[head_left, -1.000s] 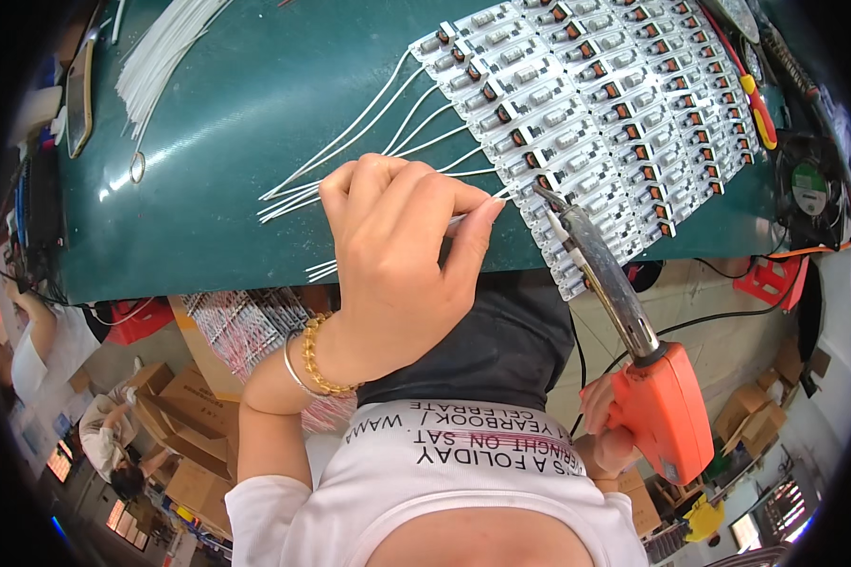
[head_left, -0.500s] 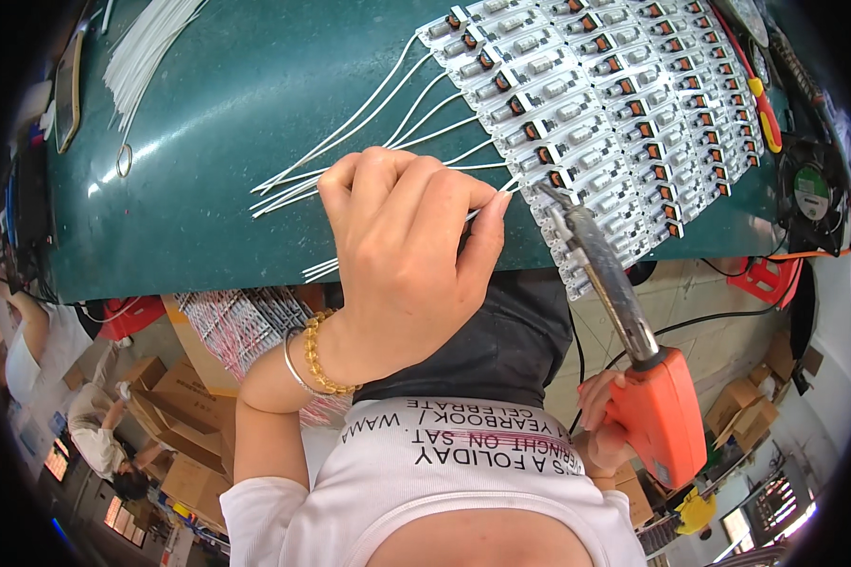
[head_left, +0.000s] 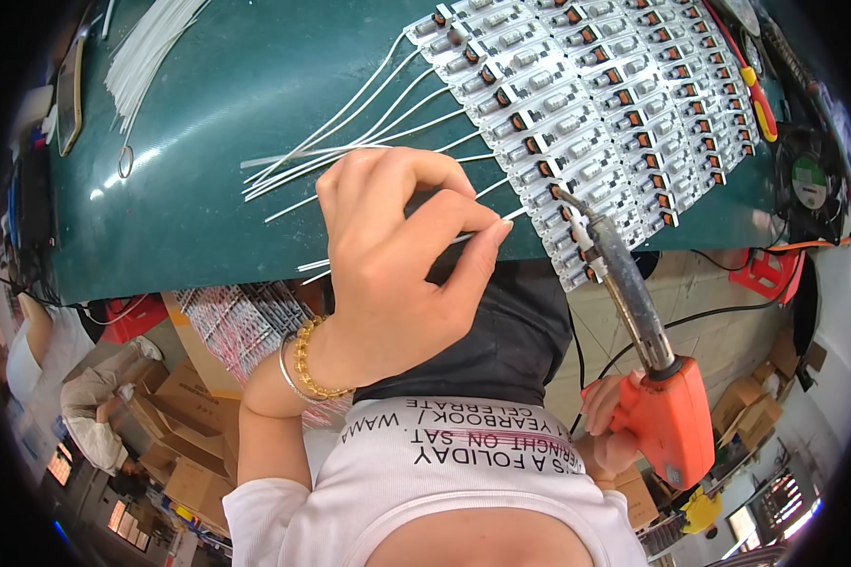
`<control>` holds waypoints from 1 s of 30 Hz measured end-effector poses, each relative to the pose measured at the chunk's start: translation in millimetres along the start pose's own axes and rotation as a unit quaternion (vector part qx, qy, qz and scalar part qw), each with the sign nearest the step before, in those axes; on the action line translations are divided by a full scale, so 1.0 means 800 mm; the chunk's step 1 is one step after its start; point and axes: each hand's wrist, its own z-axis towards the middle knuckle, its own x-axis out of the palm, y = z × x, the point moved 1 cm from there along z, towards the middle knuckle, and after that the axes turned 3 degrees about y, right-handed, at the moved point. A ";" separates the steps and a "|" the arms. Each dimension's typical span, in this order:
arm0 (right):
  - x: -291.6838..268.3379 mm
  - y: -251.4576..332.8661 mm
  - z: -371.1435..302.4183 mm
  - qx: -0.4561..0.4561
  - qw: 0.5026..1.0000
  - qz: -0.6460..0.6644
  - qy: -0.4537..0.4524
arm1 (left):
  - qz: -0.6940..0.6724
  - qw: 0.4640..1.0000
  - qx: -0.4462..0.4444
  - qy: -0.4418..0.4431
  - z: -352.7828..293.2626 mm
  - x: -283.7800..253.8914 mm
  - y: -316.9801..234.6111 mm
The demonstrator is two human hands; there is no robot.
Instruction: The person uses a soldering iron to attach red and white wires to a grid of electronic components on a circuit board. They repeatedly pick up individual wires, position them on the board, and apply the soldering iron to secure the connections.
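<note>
My left hand [head_left: 407,246] pinches a thin white wire [head_left: 514,215] between thumb and forefinger, its end at the near-left edge of a panel of small circuit boards [head_left: 577,104]. My right hand [head_left: 610,425] grips the orange handle of a soldering gun [head_left: 676,425]. Its dark metal tip reaches up over that same edge, close to the wire's end; whether it touches the board I cannot tell. Several other white wires [head_left: 388,109] run from the panel's left edge across the table, some passing behind my left hand. Orange-and-black components sit in rows on the panel.
A fanned bundle of white wires [head_left: 151,57] lies on the green table [head_left: 227,85] at the far left, near a metal ring [head_left: 125,161] and a phone [head_left: 70,94]. Red-and-yellow pliers [head_left: 761,104] and a fan [head_left: 811,184] stand right. Wired boards [head_left: 246,326] lie below the table's edge.
The panel has slid slightly up and left. My left fingers have shifted a little toward me along its edge, and the soldering gun's tip has moved slightly right. Another wire now shows at the edge.
</note>
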 end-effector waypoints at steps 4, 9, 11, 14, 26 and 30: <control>-0.007 0.015 0.008 0.040 0.988 -0.135 0.064 | 0.029 0.999 -0.004 0.020 0.000 0.003 -0.002; 0.000 0.017 0.008 0.113 0.992 -0.047 0.005 | 0.034 0.999 -0.008 0.017 0.001 0.002 -0.002; -0.005 -0.021 -0.027 0.033 0.998 0.011 -0.052 | 0.034 0.999 -0.001 0.015 0.001 0.004 -0.003; -0.007 -0.047 -0.042 -0.064 0.991 0.109 -0.053 | 0.035 0.999 0.002 0.013 0.001 0.005 -0.002; -0.010 0.020 -0.004 0.135 0.965 -0.218 0.053 | 0.023 1.000 0.007 -0.009 -0.003 0.006 0.001; -0.012 0.012 -0.008 0.088 0.990 -0.098 0.045 | -0.005 1.000 0.022 0.012 -0.005 0.000 -0.005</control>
